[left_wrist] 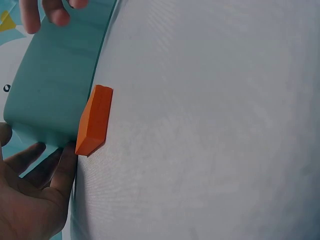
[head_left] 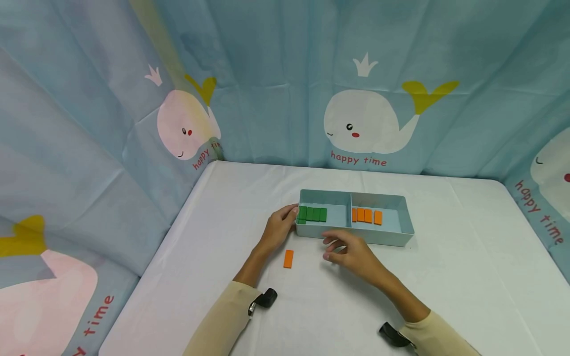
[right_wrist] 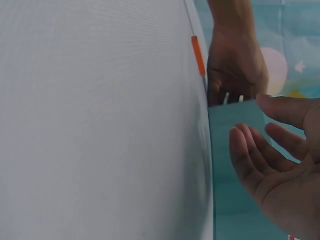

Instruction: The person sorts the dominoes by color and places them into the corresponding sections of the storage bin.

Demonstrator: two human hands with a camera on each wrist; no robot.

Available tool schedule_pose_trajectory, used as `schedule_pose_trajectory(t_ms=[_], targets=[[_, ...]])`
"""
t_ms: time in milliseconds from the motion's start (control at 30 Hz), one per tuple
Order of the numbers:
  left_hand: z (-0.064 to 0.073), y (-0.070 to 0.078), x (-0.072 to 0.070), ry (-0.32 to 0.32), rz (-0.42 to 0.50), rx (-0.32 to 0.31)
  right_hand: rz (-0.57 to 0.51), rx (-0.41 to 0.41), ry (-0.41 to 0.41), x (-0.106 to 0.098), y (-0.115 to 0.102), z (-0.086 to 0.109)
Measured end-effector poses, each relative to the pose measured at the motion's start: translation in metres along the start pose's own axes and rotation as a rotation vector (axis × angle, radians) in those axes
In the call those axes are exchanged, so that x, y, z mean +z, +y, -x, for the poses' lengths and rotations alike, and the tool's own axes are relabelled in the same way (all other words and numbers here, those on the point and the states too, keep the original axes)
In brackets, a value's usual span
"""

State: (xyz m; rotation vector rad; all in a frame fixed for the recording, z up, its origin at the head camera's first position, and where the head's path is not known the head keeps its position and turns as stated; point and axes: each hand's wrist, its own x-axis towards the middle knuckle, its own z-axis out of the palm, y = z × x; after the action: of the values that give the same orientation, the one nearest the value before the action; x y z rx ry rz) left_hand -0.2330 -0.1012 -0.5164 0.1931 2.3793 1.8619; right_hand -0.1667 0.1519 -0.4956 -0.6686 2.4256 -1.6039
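A long blue-green box [head_left: 356,236] with a divider [head_left: 351,210] lies on the white table. Green tiles [head_left: 316,214] sit in a row in its left compartment, several orange tiles [head_left: 367,216] in the right one. My left hand [head_left: 277,228] rests its fingertips against the box's left end, as the left wrist view also shows. In front of the box, my right hand [head_left: 352,252] hovers by the long wall with fingers loosely bent and nothing between them. One loose orange tile [head_left: 288,259] lies on the table, nearer to my left hand.
The white table [head_left: 463,277] reaches back to hanging blue curtains [head_left: 276,99] printed with whales, which stand behind it and along both sides. Each sleeve carries a black wrist camera [head_left: 267,298] near its cuff.
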Motion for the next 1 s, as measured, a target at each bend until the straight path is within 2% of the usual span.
schedule_pose_trajectory(t_ms=[333, 567, 1000], targets=[[0.0, -0.001, 0.001, 0.008, 0.02, 0.008, -0.027, 0.012, -0.061, 0.017, 0.001, -0.006], [-0.001, 0.0, 0.0, 0.008, 0.002, 0.003, -0.027, 0.039, -0.103, 0.026, -0.002, -0.016], [0.0, 0.001, -0.001, 0.011, -0.029, 0.009, 0.028, 0.047, -0.074, 0.047, -0.008, -0.035]])
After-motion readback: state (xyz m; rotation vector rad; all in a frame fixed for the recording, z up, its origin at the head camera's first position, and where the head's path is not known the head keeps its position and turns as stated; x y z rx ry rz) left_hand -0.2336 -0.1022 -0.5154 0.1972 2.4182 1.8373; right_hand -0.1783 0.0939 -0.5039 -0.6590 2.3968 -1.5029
